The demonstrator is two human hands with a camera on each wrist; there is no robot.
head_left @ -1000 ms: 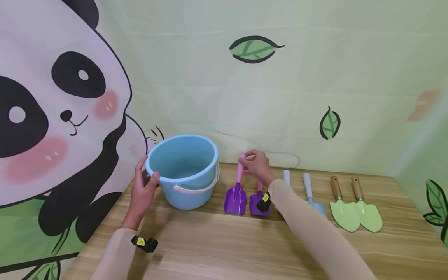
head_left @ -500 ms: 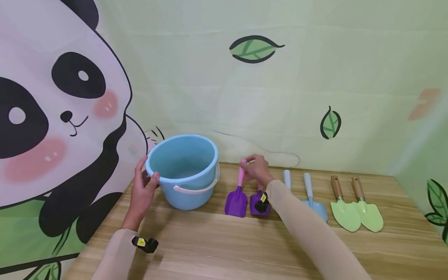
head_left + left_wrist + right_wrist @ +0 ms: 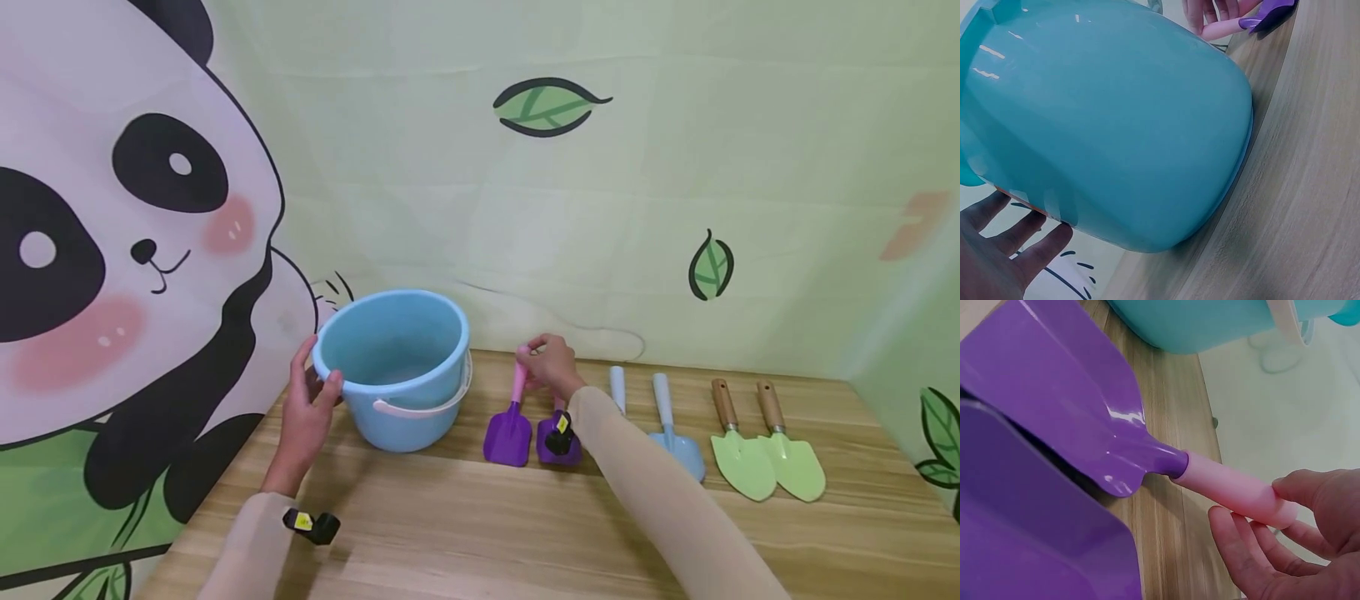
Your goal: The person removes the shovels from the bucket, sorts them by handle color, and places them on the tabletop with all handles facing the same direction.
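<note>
A light-blue bucket (image 3: 408,412) stands upright on the wooden table. My left hand (image 3: 306,417) rests on its left side, the thumb at the rim and spread, fairly straight fingers (image 3: 1040,249) touching the outer wall. To the right of the bucket, my right hand (image 3: 551,364) pinches the end of the pink handle of a purple toy shovel (image 3: 508,435), thumb on top and fingers beneath. The shovel's blade (image 3: 1066,381) points toward me, close over the table. A second purple shovel (image 3: 546,454) lies right beside it, its handle partly hidden by my right hand and wrist.
Farther right lie two blue shovels, one blue shovel (image 3: 678,450) showing fully and the other blue handle (image 3: 617,386) mostly behind my sleeve. Two green trowels (image 3: 742,467) with wooden handles overlap at the right. A wall cloth (image 3: 585,225) with panda and leaf pictures backs the table.
My right hand and the pink handle end it pinches have come down slightly, and the purple blade has slid a little toward me. The left hand and bucket have stayed put.
</note>
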